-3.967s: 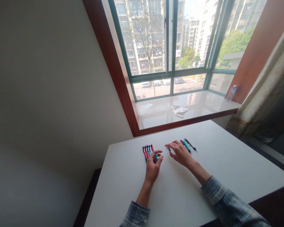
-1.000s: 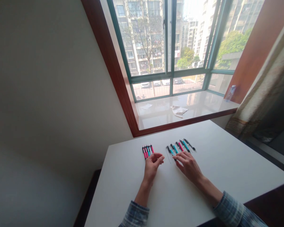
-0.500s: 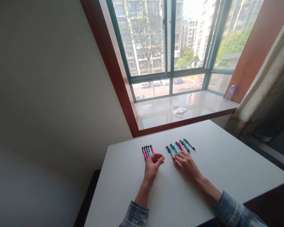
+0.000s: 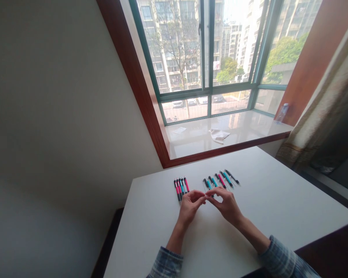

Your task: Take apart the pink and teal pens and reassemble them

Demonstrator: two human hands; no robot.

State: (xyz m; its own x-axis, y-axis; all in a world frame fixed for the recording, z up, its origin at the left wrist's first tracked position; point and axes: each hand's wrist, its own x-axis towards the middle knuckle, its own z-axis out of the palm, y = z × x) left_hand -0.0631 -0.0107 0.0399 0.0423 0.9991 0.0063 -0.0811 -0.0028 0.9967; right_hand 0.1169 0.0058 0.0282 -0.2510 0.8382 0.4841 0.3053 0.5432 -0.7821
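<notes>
Hands meet near the far edge of the desk (image 4: 278, 200): left hand (image 4: 188, 208) and right hand (image 4: 227, 206) are pinched fingertip to fingertip, contents too small to tell. Right pen row (image 4: 220, 180) lies just beyond them, left pen bunch (image 4: 181, 185) toward the far-left corner. Long axes run near-to-far, parallel. Right half and near edge are open.

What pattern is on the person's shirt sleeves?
Blue-grey plaid on the left sleeve and the right sleeve, shown best in the head view.

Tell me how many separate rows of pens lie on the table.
2. The left row lies just beyond the left hand; the right row lies beyond the right hand. The touching fingertips may hide a loose pen.
</notes>
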